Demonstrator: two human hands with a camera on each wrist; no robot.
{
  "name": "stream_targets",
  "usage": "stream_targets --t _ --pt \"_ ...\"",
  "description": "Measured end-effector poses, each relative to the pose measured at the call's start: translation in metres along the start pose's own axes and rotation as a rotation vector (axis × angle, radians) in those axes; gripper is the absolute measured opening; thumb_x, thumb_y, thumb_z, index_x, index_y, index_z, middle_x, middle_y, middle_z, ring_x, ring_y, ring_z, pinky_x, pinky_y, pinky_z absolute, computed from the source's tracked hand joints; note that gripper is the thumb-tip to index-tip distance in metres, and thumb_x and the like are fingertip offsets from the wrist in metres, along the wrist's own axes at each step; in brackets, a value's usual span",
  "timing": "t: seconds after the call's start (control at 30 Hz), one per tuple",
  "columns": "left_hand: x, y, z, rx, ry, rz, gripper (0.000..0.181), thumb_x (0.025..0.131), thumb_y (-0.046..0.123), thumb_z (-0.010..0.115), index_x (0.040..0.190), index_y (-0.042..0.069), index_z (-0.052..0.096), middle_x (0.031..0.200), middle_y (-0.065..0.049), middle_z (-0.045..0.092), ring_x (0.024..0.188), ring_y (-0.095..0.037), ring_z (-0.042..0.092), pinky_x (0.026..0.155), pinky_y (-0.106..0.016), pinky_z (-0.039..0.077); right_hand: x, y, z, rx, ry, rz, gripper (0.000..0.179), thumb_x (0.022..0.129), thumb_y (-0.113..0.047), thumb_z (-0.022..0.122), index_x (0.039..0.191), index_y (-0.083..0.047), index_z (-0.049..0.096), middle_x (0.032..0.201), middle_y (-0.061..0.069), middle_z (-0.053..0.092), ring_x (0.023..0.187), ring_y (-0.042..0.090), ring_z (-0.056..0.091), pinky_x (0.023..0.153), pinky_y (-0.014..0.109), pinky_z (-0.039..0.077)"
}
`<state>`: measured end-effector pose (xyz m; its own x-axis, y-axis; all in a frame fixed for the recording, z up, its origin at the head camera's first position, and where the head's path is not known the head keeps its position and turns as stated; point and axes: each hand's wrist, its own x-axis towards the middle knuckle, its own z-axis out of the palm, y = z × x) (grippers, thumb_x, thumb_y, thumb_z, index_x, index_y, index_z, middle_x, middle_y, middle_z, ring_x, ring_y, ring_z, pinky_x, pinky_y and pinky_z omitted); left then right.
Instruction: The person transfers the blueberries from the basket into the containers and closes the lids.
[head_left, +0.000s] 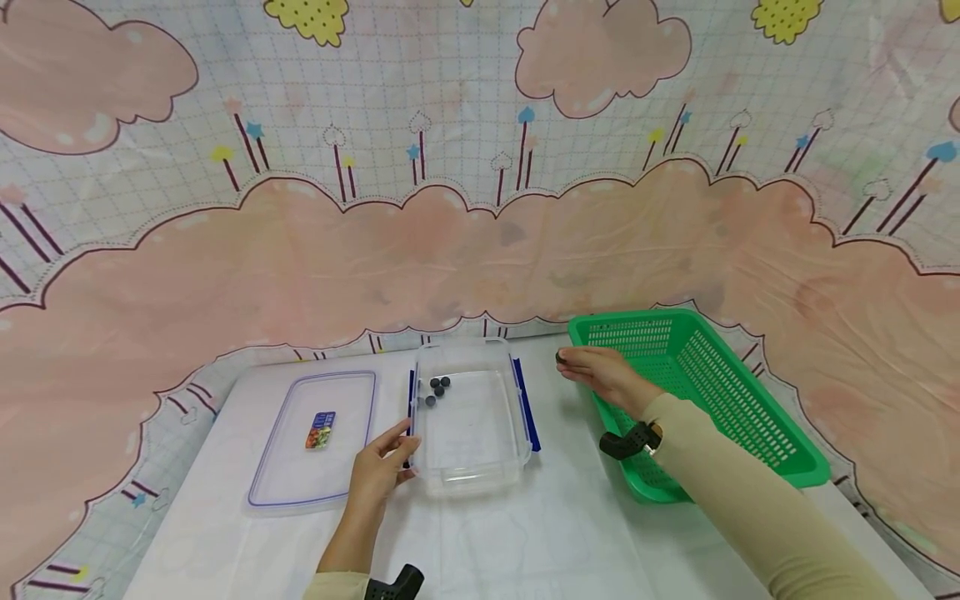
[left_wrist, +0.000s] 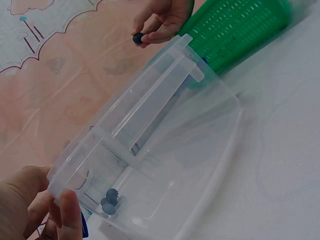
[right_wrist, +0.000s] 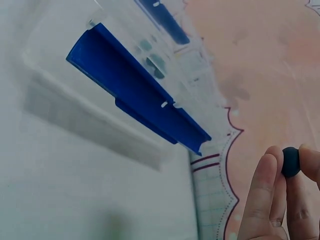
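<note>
A clear plastic box (head_left: pixel 472 433) with blue side clips stands on the white table. Several blueberries (head_left: pixel 438 391) lie together inside it, toward its far left corner. My left hand (head_left: pixel 378 471) holds the box's left wall, thumb and fingers on the edge, as the left wrist view (left_wrist: pixel 40 205) of this hand also shows. Right of the box, my right hand (head_left: pixel 611 383) is raised beside the green basket's (head_left: pixel 750 400) left rim. Between its thumb and fingertips it pinches one blueberry (right_wrist: pixel 290 162), apart from the box.
To the left of the box lies a clear lid (head_left: pixel 296 479) with a purple-blue edge and a small colourful label (head_left: pixel 320 431). The perforated basket fills the table's right side. A patterned cloth (head_left: pixel 480 258) hangs behind the table.
</note>
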<state>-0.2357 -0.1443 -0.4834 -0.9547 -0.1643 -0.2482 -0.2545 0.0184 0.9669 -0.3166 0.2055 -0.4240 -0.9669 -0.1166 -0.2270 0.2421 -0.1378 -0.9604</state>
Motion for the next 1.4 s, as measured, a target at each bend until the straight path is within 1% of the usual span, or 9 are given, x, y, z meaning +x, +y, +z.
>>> stream_targets --t 0.2,0.5,0.73,0.8,0.9,1.03,1.23,1.33,1.4 --pt "0.001 -0.002 0.0 0.0 0.0 0.008 0.048 0.091 0.015 0.071 0.137 0.006 0.058 0.104 -0.004 0.052 0.084 -0.009 0.053 0.059 -0.019 0.056 0.006 0.005 0.012 0.047 -0.015 0.004 0.024 0.097 -0.003 0.059 0.118 0.009 0.056 0.093 0.004 0.069 0.084 0.009 0.069 0.083 0.022 0.058" --pt "0.0 -0.004 0.0 -0.004 0.006 0.008 0.046 0.091 0.012 0.07 0.136 0.005 0.059 0.101 -0.003 0.053 0.084 -0.01 0.054 0.058 -0.019 0.056 0.016 0.02 0.035 0.014 -0.039 0.038 0.038 0.098 -0.001 0.056 0.131 0.017 0.048 0.091 0.003 0.069 0.083 0.009 0.068 0.082 0.022 0.058" --pt "0.002 -0.006 0.0 -0.013 0.005 0.006 0.047 0.09 0.012 0.071 0.135 0.005 0.06 0.099 -0.002 0.054 0.084 -0.009 0.054 0.058 -0.02 0.056 0.025 0.024 0.055 0.017 -0.06 0.079 0.039 0.098 -0.003 0.057 0.131 0.017 0.05 0.091 0.007 0.071 0.08 0.011 0.069 0.081 0.024 0.059" --pt "0.002 -0.006 0.001 -0.012 0.003 0.008 0.046 0.09 0.012 0.071 0.135 0.005 0.06 0.098 -0.002 0.054 0.084 -0.009 0.055 0.058 -0.019 0.056 0.026 0.024 0.06 0.013 -0.061 0.094 0.039 0.098 -0.003 0.057 0.13 0.017 0.051 0.093 0.01 0.072 0.079 0.011 0.069 0.079 0.024 0.059" --pt "0.001 -0.005 0.002 -0.009 0.003 0.01 0.046 0.09 0.01 0.071 0.134 0.004 0.06 0.098 -0.002 0.055 0.083 -0.009 0.055 0.058 -0.019 0.056 0.028 0.023 0.064 0.001 -0.055 0.116 0.038 0.098 -0.004 0.059 0.13 0.015 0.053 0.107 0.02 0.07 0.079 0.011 0.07 0.078 0.023 0.06" --pt "0.0 -0.003 0.002 -0.001 0.003 0.008 0.046 0.09 0.01 0.071 0.134 0.004 0.06 0.097 -0.002 0.056 0.083 -0.009 0.054 0.058 -0.019 0.056 0.031 0.022 0.067 -0.019 -0.066 0.115 0.036 0.098 -0.004 0.059 0.128 0.015 0.054 0.119 0.026 0.065 0.08 0.012 0.07 0.077 0.022 0.059" --pt "0.001 -0.002 0.001 0.01 0.015 0.014 0.046 0.09 0.012 0.071 0.134 0.005 0.06 0.1 -0.004 0.055 0.083 -0.01 0.054 0.058 -0.019 0.056 0.033 0.018 0.076 -0.065 -0.137 0.083 0.036 0.099 -0.004 0.057 0.128 0.016 0.053 0.111 0.024 0.068 0.083 0.013 0.07 0.081 0.024 0.059" --pt "0.002 -0.002 0.0 0.01 0.015 0.019 0.046 0.09 0.012 0.071 0.135 0.006 0.06 0.102 -0.005 0.054 0.084 -0.011 0.054 0.058 -0.019 0.056 0.035 0.016 0.084 -0.095 -0.148 0.079 0.037 0.099 -0.005 0.057 0.129 0.016 0.053 0.113 0.026 0.067 0.083 0.013 0.07 0.084 0.027 0.059" --pt "0.002 -0.002 0.0 0.006 0.013 0.019 0.046 0.09 0.012 0.071 0.135 0.006 0.06 0.102 -0.005 0.054 0.085 -0.011 0.054 0.058 -0.019 0.056 0.037 0.015 0.089 -0.116 -0.136 0.082 0.036 0.099 -0.006 0.057 0.128 0.015 0.054 0.117 0.029 0.065 0.083 0.014 0.07 0.086 0.029 0.058"
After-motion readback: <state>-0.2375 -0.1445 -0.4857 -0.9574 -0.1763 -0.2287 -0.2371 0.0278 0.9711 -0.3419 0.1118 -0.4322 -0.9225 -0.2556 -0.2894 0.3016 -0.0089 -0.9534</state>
